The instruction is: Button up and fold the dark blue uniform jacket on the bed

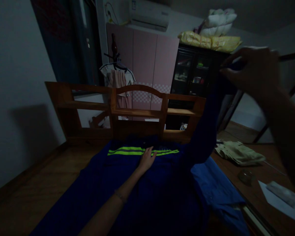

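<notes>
A dark blue work jacket [108, 183] with a yellow-green reflective stripe across its chest lies spread out before me. My left hand [147, 159] rests flat on the jacket's front at the stripe, fingers stretched out. Up at the right, my right hand [253, 70] pinches the end of one sleeve [206, 127], which hangs from it down to the jacket's shoulder. The jacket's lower part is dark and runs out of view.
Behind the jacket stands a wooden headboard [137, 113] with shelves. To the right lie a lighter blue garment [216, 186], a folded khaki garment [239, 152], a glass jar [245, 176] and a white packet [281, 192] on paper. A wall [14, 98] bounds the left side.
</notes>
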A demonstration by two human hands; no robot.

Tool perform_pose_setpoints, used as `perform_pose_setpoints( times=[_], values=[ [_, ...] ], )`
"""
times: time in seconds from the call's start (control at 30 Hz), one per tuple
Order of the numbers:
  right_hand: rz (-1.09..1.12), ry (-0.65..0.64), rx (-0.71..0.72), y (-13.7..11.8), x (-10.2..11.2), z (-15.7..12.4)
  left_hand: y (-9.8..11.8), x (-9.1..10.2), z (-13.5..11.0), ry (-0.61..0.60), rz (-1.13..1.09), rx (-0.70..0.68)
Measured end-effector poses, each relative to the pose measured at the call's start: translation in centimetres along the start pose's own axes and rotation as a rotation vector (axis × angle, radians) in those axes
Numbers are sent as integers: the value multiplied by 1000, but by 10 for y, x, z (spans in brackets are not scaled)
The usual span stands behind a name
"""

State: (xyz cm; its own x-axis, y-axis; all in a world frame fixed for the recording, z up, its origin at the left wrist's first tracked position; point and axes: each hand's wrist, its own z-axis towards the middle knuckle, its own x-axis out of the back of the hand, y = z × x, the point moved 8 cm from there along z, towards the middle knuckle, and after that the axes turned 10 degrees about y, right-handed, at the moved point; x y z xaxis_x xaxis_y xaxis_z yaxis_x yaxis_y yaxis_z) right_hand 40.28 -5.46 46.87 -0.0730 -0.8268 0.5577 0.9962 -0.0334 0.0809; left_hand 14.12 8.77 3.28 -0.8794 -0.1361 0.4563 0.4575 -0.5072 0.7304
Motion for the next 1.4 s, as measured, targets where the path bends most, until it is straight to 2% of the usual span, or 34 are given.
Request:
perform_pose_setpoints(
  times=[0.07, 0.1, 0.17, 0.27, 0.37, 0.43, 0.5, 0.6, 0.67, 0.77, 0.9, 0.97, 1.07, 1.13, 1.23, 1.33, 1.4],
  values=[
    [-63, 285, 59, -64, 18, 15, -13, 16, 0, 13, -140, 124],
    [-57, 329, 80, -98, 12, 18, -20, 26, 0, 19, -186, 175],
    [42, 286, 94, -162, -19, 18, -38, 47, 0, 22, -232, 255],
    [241, 151, 45, -240, -81, 9, -70, 85, -3, 16, -281, 360],
    [429, -20, 37, -309, -140, -17, -109, 127, -13, 73, -525, 562],
    [549, -207, 121, -360, -173, -50, -132, 151, -23, 136, -764, 701],
    [649, -478, 285, -409, -201, -97, -147, 172, -31, 176, -919, 764],
    [718, -672, 441, -445, -218, -160, -157, 192, -37, 180, -951, 786],
    [724, -686, 429, -439, -223, -186, -161, 196, -38, 153, -924, 824],
    [660, -619, 326, -392, -230, -204, -166, 192, -36, 155, -951, 865],
    [469, -536, 172, -291, -252, -227, -173, 186, -31, 208, -1002, 805],
    [329, -512, 107, -236, -269, -249, -177, 185, -29, 242, -971, 777],
    [182, -594, 3, -161, -301, -297, -186, 192, -25, 350, -849, 719],
    [155, -667, -64, -123, -319, -330, -189, 198, -21, 393, -748, 650],
    [150, -681, -108, -90, -333, -357, -190, 201, -17, 382, -609, 582],
    [182, -678, -100, -81, -338, -362, -186, 207, -15, 378, -529, 563],
    [203, -660, -98, -82, -337, -358, -175, 219, -12, 429, -443, 491]
  ],
)
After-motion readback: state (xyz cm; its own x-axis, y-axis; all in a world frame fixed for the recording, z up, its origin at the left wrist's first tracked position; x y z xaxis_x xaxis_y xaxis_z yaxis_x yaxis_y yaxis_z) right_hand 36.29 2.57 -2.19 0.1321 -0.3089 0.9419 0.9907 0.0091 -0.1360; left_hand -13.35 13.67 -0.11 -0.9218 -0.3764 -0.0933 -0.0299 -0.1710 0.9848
